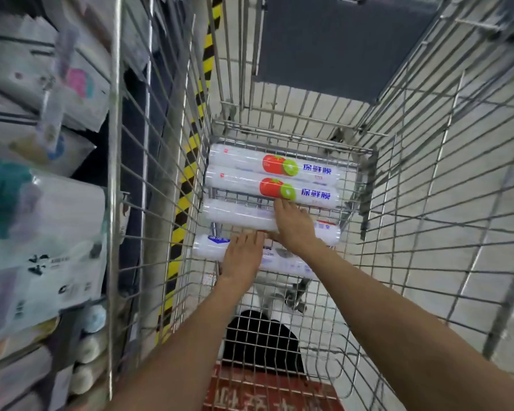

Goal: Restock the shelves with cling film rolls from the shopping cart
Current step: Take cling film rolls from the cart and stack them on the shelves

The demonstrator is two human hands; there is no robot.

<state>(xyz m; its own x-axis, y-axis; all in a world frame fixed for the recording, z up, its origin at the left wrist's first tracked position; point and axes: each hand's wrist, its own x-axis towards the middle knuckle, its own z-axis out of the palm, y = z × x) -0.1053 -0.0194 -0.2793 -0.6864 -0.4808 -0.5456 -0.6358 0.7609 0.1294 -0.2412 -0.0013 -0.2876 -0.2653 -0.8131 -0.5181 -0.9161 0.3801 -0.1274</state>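
Several white cling film rolls lie side by side across the bottom of the wire shopping cart [422, 161]. The two far rolls [250, 185] show tomato and kiwi labels with blue lettering. My right hand [294, 225] lies on top of the third roll [238, 216], fingers pointing away and fairly straight. My left hand [242, 255] rests on the nearest roll [208, 247], fingers extended over it. Whether any fingers curl under the rolls is hidden.
Store shelves [42, 203] packed with blurred plastic-wrapped goods stand close on the left of the cart. A yellow-and-black striped strip [187, 179] runs along the floor by the shelf base. A dark floor mat [339, 40] lies beyond the cart. Pale tiled floor spreads to the right.
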